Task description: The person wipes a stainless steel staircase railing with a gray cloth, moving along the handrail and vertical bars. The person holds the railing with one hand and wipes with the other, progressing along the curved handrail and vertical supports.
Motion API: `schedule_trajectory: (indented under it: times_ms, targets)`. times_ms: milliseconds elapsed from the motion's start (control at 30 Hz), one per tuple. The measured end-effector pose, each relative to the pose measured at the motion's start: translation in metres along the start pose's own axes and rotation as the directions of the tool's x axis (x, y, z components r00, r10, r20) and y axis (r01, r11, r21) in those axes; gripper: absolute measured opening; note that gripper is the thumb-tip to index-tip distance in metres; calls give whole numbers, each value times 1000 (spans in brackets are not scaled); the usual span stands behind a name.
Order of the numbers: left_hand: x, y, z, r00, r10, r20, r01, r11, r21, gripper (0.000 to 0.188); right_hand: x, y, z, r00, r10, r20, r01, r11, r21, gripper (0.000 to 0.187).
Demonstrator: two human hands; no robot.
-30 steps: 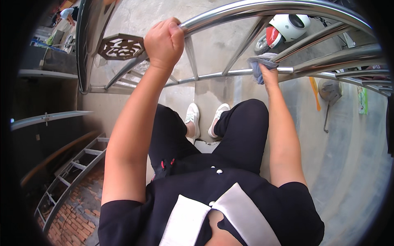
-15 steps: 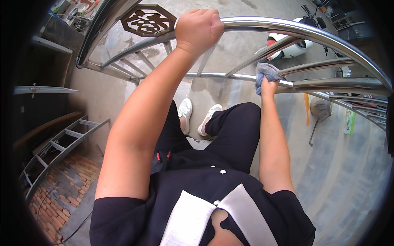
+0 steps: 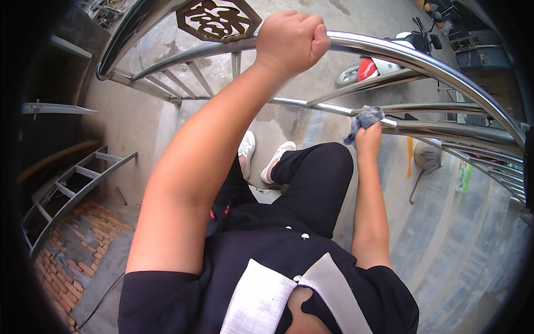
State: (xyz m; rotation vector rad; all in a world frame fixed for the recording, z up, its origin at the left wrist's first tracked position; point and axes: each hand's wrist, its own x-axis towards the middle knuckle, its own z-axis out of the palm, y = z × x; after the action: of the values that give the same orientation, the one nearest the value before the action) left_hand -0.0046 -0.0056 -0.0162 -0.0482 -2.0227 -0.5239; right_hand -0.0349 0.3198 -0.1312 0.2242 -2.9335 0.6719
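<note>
My left hand (image 3: 292,42) is wrapped round the curved top rail (image 3: 389,48) of a shiny metal railing, its thumb side toward the right. Just left of it, an octagonal openwork ornament (image 3: 216,22) is fixed to the railing. Lower down and to the right, my right hand (image 3: 369,138) is closed on a crumpled grey-blue cloth (image 3: 366,119). The cloth lies against a lower bar (image 3: 434,127) of the railing, partly covering it. My right fingertips are hidden by the cloth.
Beyond the railing stands a red and white scooter (image 3: 381,68). A metal ladder (image 3: 72,192) and loose bricks (image 3: 89,242) are on the left. At the right, a long-handled dustpan-like object (image 3: 427,158) sits below the bars.
The cloth in my right hand has shifted slightly and bunched differently over the lower bar. My left hand keeps its hold on the top rail while the whole view has tilted a little.
</note>
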Motion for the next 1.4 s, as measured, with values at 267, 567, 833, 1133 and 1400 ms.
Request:
schedule_trajectory:
  times_ms: [267, 567, 833, 1133, 1400]
  targets:
    - [0, -2, -1, 999, 4, 37, -5, 1000, 19, 24, 0, 1, 24, 942, -218, 257, 266, 949, -167, 62]
    - [4, 1, -5, 995, 7, 96, -8, 1000, 8, 28, 75, 32, 126, 730, -266, 630, 201, 964, 175, 61]
    - [5, 1, -3, 996, 31, 89, -35, 998, 47, 30, 53, -11, 145, 772, -150, 618, -149, 902, 405, 18]
    - [4, 0, 4, 1000, 9, 20, -10, 999, 52, 22, 24, -43, 154, 684, 317, 657, -725, 189, 663, 27]
    - [5, 5, 1, 999, 8, 33, -11, 997, 75, 21, 9, -46, 183, 612, 521, 594, -538, -277, 796, 27]
